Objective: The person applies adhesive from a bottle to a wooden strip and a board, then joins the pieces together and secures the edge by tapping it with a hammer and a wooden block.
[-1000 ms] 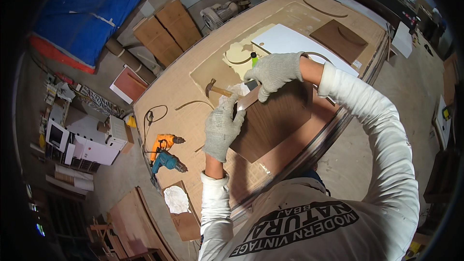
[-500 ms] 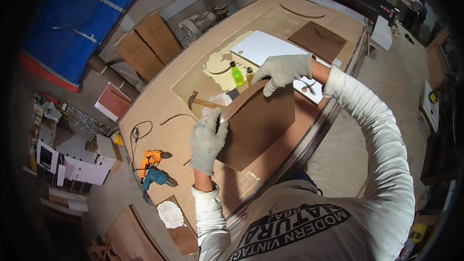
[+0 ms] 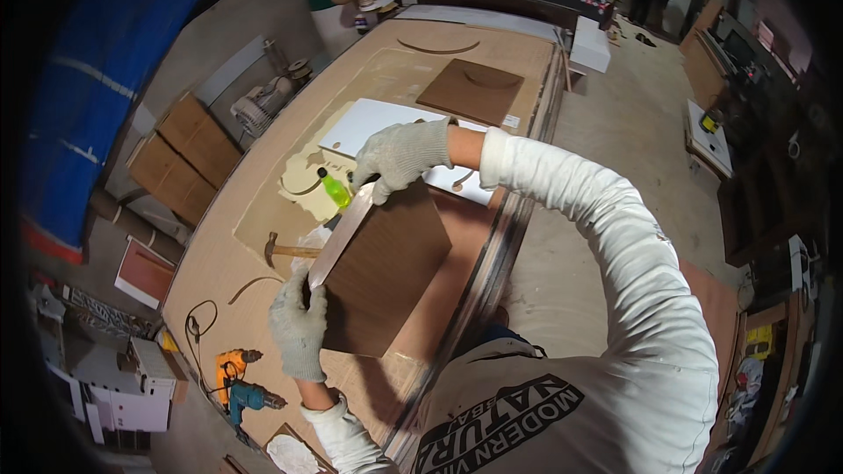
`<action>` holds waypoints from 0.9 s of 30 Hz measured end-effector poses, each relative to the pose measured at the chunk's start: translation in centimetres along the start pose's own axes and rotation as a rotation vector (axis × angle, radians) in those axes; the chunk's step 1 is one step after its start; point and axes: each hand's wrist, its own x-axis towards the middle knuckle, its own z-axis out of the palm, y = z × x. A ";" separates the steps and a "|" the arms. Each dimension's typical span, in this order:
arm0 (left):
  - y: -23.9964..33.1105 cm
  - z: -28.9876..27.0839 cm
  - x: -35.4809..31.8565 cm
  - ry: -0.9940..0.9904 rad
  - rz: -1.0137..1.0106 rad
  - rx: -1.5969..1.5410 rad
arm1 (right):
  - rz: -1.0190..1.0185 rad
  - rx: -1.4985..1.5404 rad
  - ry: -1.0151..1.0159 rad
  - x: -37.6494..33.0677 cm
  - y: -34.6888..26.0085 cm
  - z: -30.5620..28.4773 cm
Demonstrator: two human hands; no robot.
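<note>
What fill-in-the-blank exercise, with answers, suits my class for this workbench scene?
The left hand and right hand hold a board coloured ____.
The hammer has a handle made of ____.
The drill beside the teal drill is ____.
The panel partly hidden by the right hand is ____.
Missing words: brown; wood; orange; white.

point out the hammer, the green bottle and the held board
Hammer (image 3: 294, 251), head view: on its wooden handle.
Green bottle (image 3: 335, 190), head view: on its body, below the dark cap.
Held board (image 3: 386, 272), head view: on its broad brown face.
</note>
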 end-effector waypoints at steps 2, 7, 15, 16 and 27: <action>0.4 0.1 -0.1 -0.013 -0.032 -0.008 | -0.045 0.016 0.020 -1.4 -0.5 -0.8; 1.6 0.5 0.3 -0.056 -0.013 0.000 | -0.084 -0.102 0.050 -2.2 1.0 0.1; 1.3 0.0 0.3 0.037 0.098 0.048 | -0.237 -0.093 0.162 -1.1 3.2 1.8; 0.5 -0.1 0.2 -0.001 0.081 0.035 | -0.294 -0.080 0.237 -1.0 3.7 2.1; 0.9 -0.6 -0.5 0.066 0.043 0.123 | -0.427 0.010 0.321 0.6 4.5 3.4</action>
